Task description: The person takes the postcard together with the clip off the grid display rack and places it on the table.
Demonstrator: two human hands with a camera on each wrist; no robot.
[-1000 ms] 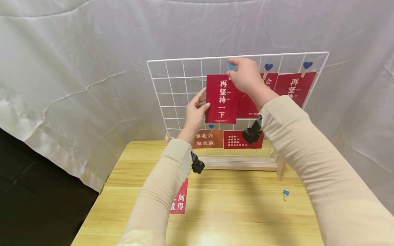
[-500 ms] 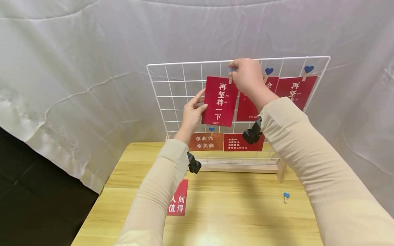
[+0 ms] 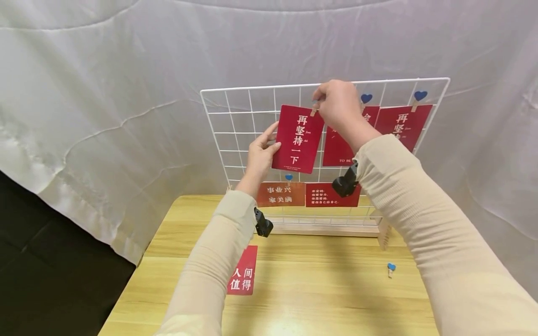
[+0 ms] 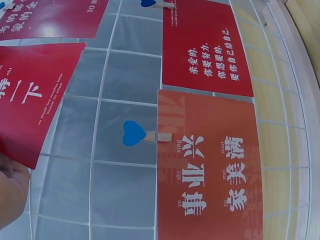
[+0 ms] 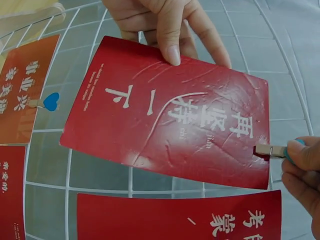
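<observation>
A red card with white characters (image 3: 299, 140) is held up in front of a white wire grid (image 3: 239, 113). My left hand (image 3: 261, 154) pinches its left edge, thumb on the printed face and the fingers behind. At the card's top right, my right hand (image 3: 339, 103) squeezes a small wooden clothespin (image 5: 270, 151) with a blue heart, mostly covered by the fingertips. The clothespin's tip overlaps the card's top edge in the right wrist view. The card leans, its lower end toward the left.
Other red cards hang at right under blue-heart clothespins (image 3: 420, 96). Lower down hang an orange card (image 3: 280, 194) and a red one (image 3: 329, 198). On the wooden table (image 3: 311, 289) lie another red card (image 3: 248, 270) and a loose clothespin (image 3: 391, 268). A grey curtain stands behind.
The card has tilted, its lower end swinging left with my left hand. The clothespin has turned in my right fingers, and its heart has become mostly hidden.
</observation>
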